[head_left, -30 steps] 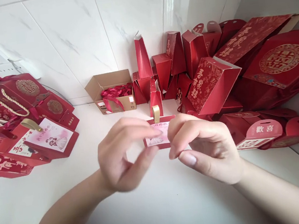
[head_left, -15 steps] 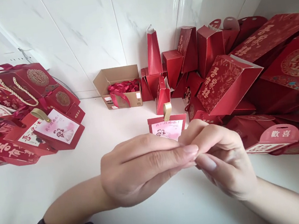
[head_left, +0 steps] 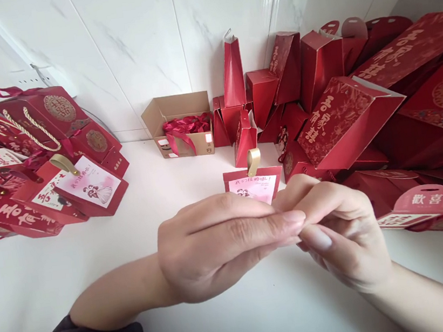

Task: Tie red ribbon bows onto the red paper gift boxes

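Note:
My left hand (head_left: 223,244) and my right hand (head_left: 342,231) meet at the fingertips over the white table. The left fingers lie pressed together, pointing right. Thumb and forefinger of the right hand pinch at the left fingertips. Whatever is between them, if anything, is too small or hidden to make out. Just behind the hands stands a red gift box (head_left: 277,172) with a pink-and-white card (head_left: 262,185) showing a couple and a gold strap loop (head_left: 253,162) on top. Its lower part is hidden by my hands.
An open cardboard box (head_left: 198,144) holding dark red ribbons (head_left: 186,126) stands against the tiled wall. Piles of red gift boxes fill the right side (head_left: 334,124) and the left side (head_left: 59,108). A similar carded box (head_left: 93,183) with a gold loop lies at the left pile's front.
The view has shifted slightly, so everything sits a little further right. My hands keep the same pinched pose, with fingertips still together.

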A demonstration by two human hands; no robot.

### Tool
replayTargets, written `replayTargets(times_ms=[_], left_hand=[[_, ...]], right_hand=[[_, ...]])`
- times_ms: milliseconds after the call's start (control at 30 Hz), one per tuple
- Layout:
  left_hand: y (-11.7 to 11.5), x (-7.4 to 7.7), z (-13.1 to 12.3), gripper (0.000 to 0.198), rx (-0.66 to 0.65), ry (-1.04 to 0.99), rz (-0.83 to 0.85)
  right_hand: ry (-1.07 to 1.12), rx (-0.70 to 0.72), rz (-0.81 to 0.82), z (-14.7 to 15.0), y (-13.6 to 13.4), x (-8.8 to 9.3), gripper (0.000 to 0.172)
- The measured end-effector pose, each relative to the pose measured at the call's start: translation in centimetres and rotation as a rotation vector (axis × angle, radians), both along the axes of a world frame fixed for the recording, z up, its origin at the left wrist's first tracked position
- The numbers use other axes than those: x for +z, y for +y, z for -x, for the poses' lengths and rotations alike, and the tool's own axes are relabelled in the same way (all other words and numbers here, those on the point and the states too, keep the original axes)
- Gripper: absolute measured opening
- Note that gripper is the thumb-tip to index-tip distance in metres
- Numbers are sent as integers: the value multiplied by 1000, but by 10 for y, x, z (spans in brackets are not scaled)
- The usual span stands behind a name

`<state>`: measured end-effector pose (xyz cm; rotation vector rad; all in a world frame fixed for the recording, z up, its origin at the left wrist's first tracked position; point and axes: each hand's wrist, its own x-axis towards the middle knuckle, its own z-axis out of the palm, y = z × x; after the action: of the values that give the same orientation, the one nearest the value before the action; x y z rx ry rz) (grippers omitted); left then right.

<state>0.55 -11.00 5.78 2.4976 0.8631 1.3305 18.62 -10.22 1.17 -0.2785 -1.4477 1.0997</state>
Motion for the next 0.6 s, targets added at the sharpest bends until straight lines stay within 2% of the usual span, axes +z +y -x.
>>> replayTargets(times_ms=[100, 267, 467, 600], left_hand=[[0, 5, 0, 17, -117, 42, -17], [0, 5, -2, 13, -95, -12, -49], [8, 8, -2, 11, -196, 24, -143], [9, 8, -3, 16, -168, -33, -94]], right_hand=[[-5, 32, 29, -1, 0, 0, 22], [-2, 100, 70, -3, -1, -2, 20], [8, 87, 100, -1, -2, -1, 15], [3, 88, 106, -3, -3, -1, 13]])
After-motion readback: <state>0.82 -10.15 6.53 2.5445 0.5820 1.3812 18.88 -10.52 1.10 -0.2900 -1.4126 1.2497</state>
